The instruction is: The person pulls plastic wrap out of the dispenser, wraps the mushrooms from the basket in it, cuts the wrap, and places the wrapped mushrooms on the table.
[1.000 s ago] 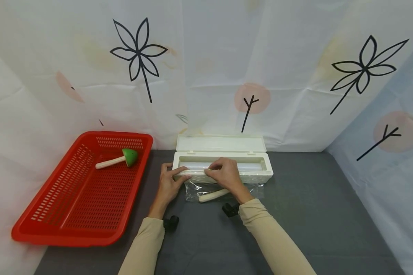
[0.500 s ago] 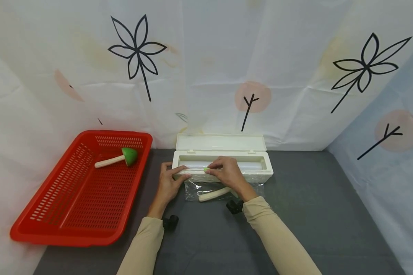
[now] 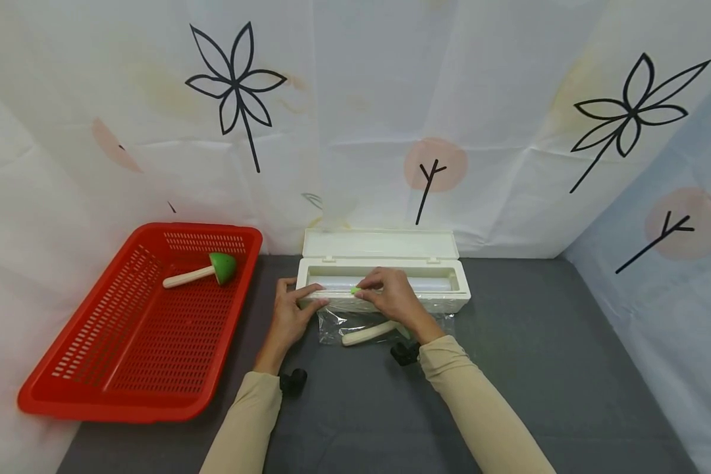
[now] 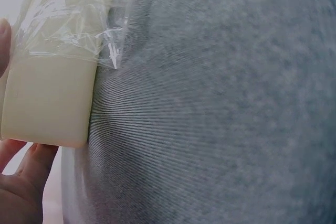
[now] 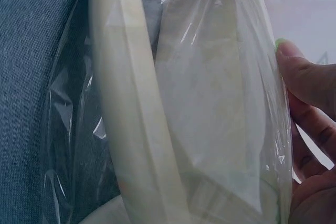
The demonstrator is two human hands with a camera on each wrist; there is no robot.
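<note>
A white cling film dispenser (image 3: 444, 304) stands with its lid raised, its film roll (image 3: 429, 286) inside. My left hand (image 3: 291, 319) grips its left end, thumb on the front and index finger over the top. My right hand (image 3: 391, 297) pinches a small green slider (image 3: 354, 290) at the dispenser's front top edge. Clear film (image 3: 334, 326) hangs down the front and spreads onto the table. On it lies a pale, slightly curved handle (image 3: 364, 335); its other end is mostly hidden beneath my right wrist. In the right wrist view, film (image 5: 65, 103) shows around the handle.
At the left stands a red perforated basket (image 3: 207, 401). In it lies a tool with a green dome-shaped head (image 3: 224, 268) and a pale handle. A patterned white cloth (image 3: 355, 99) rises behind the dark grey table (image 3: 569, 368).
My right forearm and wrist have shifted slightly to the right, and the green slider now shows at the fingertips. My left hand keeps its grip on the dispenser.
</note>
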